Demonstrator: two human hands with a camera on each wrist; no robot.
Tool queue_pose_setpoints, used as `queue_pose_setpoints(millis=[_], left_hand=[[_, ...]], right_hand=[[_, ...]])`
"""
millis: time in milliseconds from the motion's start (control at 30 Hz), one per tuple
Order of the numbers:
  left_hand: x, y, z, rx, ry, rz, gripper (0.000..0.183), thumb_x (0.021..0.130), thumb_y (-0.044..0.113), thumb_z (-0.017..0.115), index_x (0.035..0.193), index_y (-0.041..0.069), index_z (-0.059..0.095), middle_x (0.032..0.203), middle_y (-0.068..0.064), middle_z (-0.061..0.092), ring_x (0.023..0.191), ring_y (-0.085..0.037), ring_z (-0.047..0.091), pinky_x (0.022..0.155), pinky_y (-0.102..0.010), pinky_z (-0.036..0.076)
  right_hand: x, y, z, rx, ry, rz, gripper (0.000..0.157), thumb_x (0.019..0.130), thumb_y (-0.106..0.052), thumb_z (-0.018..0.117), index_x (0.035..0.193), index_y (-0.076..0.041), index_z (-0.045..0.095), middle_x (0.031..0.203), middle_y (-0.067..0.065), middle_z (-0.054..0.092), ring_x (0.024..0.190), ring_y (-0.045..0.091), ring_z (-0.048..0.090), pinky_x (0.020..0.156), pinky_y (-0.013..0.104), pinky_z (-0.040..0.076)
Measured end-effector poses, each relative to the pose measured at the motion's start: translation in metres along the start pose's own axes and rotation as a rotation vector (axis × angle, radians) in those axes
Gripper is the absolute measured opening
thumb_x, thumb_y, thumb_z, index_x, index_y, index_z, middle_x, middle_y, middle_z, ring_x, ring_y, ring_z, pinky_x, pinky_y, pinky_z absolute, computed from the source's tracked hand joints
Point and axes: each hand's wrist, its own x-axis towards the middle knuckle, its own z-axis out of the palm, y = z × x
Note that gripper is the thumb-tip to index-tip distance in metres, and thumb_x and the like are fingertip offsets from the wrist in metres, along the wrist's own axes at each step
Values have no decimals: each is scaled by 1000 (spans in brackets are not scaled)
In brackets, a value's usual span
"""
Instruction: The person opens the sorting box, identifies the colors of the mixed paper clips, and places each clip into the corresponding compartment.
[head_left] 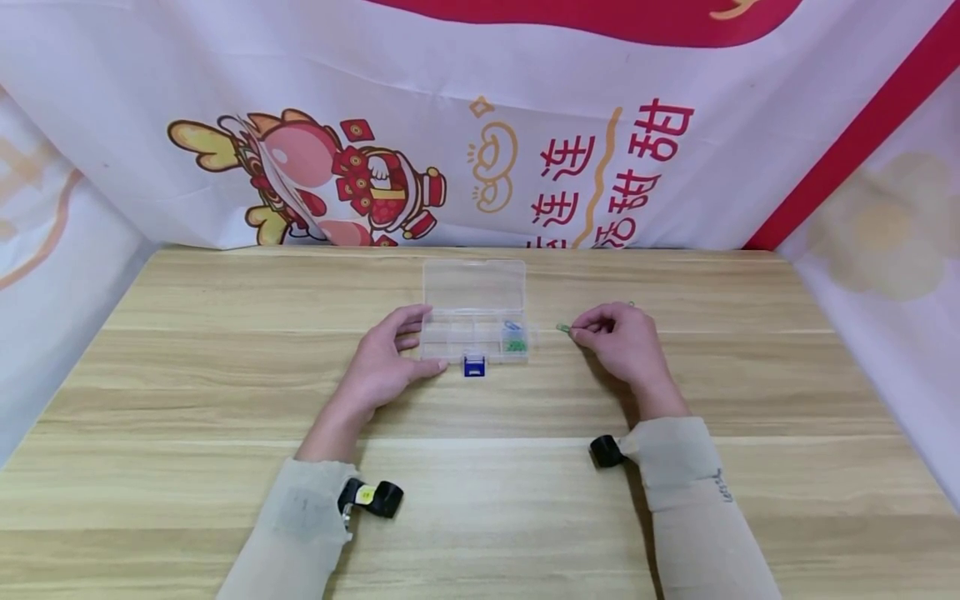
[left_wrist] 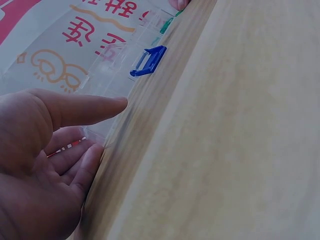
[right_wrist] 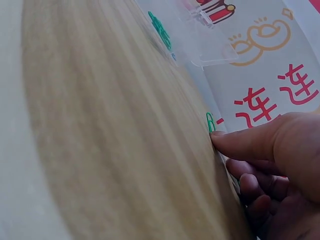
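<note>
A clear plastic compartment box (head_left: 448,337) lies with its lid (head_left: 474,285) raised at the back and a blue latch (head_left: 474,367) at the front. My left hand (head_left: 384,358) holds its left end, thumb along the front edge and fingers at the left side. In the box's right end, several green paper clips (head_left: 515,345) fill the front compartment, and a blue paper clip (head_left: 512,326) shows in the one behind. Right of the box, my right hand (head_left: 618,342) pinches a green paper clip (right_wrist: 210,122) between thumb and finger, close over the table.
A small green piece (head_left: 632,304) shows just behind the right hand, mostly hidden by it. The wood-grain table (head_left: 480,517) runs back to a printed white cloth (head_left: 480,75) hanging behind it. Black wrist cameras (head_left: 606,451) sit at both sleeves.
</note>
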Motion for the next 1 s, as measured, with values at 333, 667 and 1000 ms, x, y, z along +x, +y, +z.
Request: queue_pose_setpoints(millis=[333,667,1000], left_hand=[[0,1,0,-3,0,3,81,90,4,86,161,15,49,160,-15,53,146,-38,53,126,-50,44],[0,0,0,-12,-1,5,81,90,4,86,161,15,49,160,-15,53,146,-38,54,126,-51,45],[0,0,-1,-19,-1,5,81,90,4,86,161,15,48,160,-15,53,147,-38,53,126,-51,45]], right_hand=[[-1,0,1,-10,-36,-26,16,105,-19,70,112,-5,73,109,15,66,97,28,57,82,34,47],[-1,-7,0,40,-84,-13,16,107,-23,67,115,-9,71,112,12,64,101,27,55,85,35,46],[-6,-21,2,123,-136,-66,14,106,-17,68,115,-8,70,114,12,66,103,26,57,89,35,50]])
